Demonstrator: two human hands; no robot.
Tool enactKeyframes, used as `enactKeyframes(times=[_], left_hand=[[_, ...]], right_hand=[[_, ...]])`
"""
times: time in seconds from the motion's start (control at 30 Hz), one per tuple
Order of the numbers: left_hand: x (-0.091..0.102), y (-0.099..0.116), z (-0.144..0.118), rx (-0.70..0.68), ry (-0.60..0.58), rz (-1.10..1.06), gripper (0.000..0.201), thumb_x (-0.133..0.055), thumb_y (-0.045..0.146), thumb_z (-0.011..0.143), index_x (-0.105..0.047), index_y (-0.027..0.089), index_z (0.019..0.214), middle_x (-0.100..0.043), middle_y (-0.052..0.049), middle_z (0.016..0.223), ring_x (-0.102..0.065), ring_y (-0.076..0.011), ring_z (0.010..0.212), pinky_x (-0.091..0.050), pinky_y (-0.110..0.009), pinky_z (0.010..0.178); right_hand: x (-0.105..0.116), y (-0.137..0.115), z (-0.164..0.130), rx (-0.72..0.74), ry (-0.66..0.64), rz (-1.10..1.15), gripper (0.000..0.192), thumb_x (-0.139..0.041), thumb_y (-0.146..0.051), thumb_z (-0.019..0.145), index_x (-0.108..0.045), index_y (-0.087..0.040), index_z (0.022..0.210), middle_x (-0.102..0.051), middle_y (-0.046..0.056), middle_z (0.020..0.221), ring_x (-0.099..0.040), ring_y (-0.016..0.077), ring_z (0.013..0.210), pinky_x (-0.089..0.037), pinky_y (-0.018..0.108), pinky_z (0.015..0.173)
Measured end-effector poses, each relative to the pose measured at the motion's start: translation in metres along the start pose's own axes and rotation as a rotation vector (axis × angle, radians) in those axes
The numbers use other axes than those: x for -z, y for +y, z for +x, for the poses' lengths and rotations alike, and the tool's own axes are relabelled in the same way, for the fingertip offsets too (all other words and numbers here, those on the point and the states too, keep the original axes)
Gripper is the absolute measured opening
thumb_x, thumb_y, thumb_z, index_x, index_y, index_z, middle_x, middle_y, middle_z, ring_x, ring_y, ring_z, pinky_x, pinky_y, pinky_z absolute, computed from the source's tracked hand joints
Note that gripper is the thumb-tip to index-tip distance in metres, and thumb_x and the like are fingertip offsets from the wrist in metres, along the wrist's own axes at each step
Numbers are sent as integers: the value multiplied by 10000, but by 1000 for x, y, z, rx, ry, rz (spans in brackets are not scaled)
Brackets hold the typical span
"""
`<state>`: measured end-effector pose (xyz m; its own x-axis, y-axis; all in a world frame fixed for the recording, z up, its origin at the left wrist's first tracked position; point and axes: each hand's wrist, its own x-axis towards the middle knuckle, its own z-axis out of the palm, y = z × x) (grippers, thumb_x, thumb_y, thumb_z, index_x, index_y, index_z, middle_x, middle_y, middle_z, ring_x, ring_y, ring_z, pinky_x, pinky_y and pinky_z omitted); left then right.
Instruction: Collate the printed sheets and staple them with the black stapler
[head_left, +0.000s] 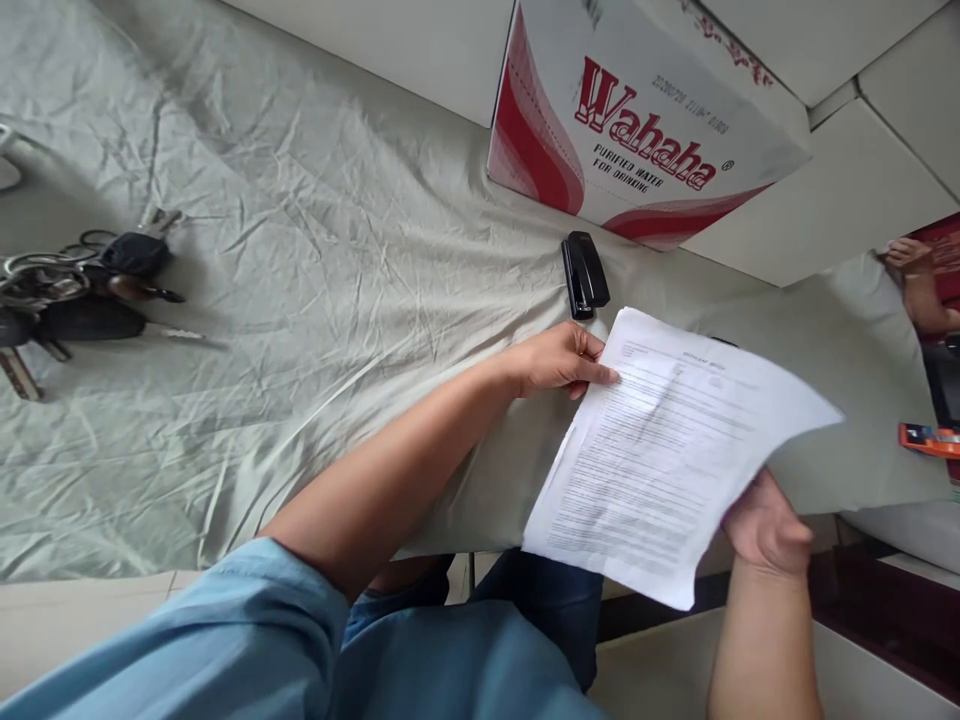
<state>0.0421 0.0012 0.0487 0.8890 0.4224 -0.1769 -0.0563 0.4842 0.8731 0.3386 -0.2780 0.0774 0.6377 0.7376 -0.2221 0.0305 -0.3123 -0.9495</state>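
A white printed paper (pixel 652 460) is held up over the near edge of the cloth, tilted, with its right corner curling. At its upper left edge my left hand (pixel 566 362) is closed, pinching the margin between thumb and fingers. My right hand (pixel 769 525) is palm up at the lower right edge. Its fingers go out of sight behind the paper, while the thumb sticks out to the right, away from the sheet. Just beyond my left hand lies a black stapler (pixel 585 275) on the cloth. A small dark thing behind the paper's top edge is mostly hidden.
A Wahaha water carton (pixel 645 130) stands at the back against white panels. Several keys on rings (pixel 82 285) lie at the left on the wrinkled grey-green cloth (pixel 300 230). An orange tool (pixel 930 440) is at the far right, below another person's hand (pixel 911 255).
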Motion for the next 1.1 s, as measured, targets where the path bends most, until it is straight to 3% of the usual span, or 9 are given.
enactKeyframes(times=[0.07, 0.13, 0.2, 0.43, 0.67, 0.77, 0.87, 0.97, 1.1], left_hand=[[-1, 2, -1, 21, 5, 187, 356, -857, 140, 905, -669, 167, 603, -585, 32, 503, -455, -76, 484, -303, -249, 559], [-2, 5, -2, 33, -21, 359, 411, -831, 128, 929, -625, 186, 578, -591, 38, 481, -428, -81, 483, -302, -261, 577], [-5, 7, -3, 40, -3, 443, 469, -826, 126, 952, -570, 200, 567, -603, 42, 483, -425, -82, 486, -321, -268, 595], [-12, 9, 0, 57, 347, 214, 576, -766, 167, 1084, -447, 232, 609, -446, 89, 481, -412, -72, 457, -295, -278, 555], [-5, -3, 4, -39, 305, 171, 607, -931, 386, 986, -485, 212, 612, -473, 70, 570, -393, -56, 507, -271, -278, 559], [-5, -2, 3, -16, 297, 188, 581, -914, 400, 990, -503, 211, 625, -465, 67, 569, -398, -63, 514, -271, -284, 576], [-7, 3, 0, 15, 304, 241, 587, -911, 391, 977, -491, 211, 609, -449, 65, 572, -389, -69, 533, -286, -288, 607], [-10, 7, -1, 68, 311, 278, 573, -894, 347, 967, -480, 216, 593, -439, 62, 576, -376, -75, 538, -298, -296, 623], [-10, 6, 0, 67, 294, 284, 446, -825, 284, 982, -566, 206, 628, -451, 61, 567, -388, -86, 532, -295, -294, 617]], right_hand=[[-13, -1, 16, -129, -67, -12, 990, -1117, -760, 498, -844, -225, 1286, -878, 196, 1263, -772, 472, 1367, -517, 778, 1274], [-31, 1, 32, -79, 2, 20, 766, -1086, -683, 669, -851, -195, 1210, -894, 183, 1189, -796, 429, 1353, -530, 735, 1289], [-50, 3, 46, -21, 95, 35, 663, -1099, -609, 680, -860, -173, 1119, -901, 167, 1116, -824, 416, 1311, -556, 713, 1281], [-78, -3, 59, 80, 141, -1, 583, -1130, -557, 632, -865, -164, 972, -891, 108, 951, -874, 357, 1042, -633, 677, 1202], [-79, 5, 64, 158, 244, 25, 617, -1099, -594, 637, -827, -181, 1006, -845, 62, 959, -803, 260, 913, -663, 608, 1117], [-77, 2, 67, 351, 329, -162, 565, -1015, -571, 773, -835, -178, 1137, -835, 86, 1024, -808, 274, 1008, -655, 579, 1124], [-81, -17, 65, 656, 387, -502, 466, -858, -509, 969, -841, -179, 1297, -844, 172, 1274, -819, 328, 1185, -671, 591, 1113], [-102, -39, 63, 881, 233, -755, 360, -680, -473, 1127, -878, -215, 1280, -860, 171, 1345, -814, 357, 1307, -656, 620, 1176], [-145, -52, 64, 1042, -1, -855, 386, -614, -383, 1186, -822, -256, 1486, -837, 141, 1502, -783, 339, 1412, -621, 608, 1260]])
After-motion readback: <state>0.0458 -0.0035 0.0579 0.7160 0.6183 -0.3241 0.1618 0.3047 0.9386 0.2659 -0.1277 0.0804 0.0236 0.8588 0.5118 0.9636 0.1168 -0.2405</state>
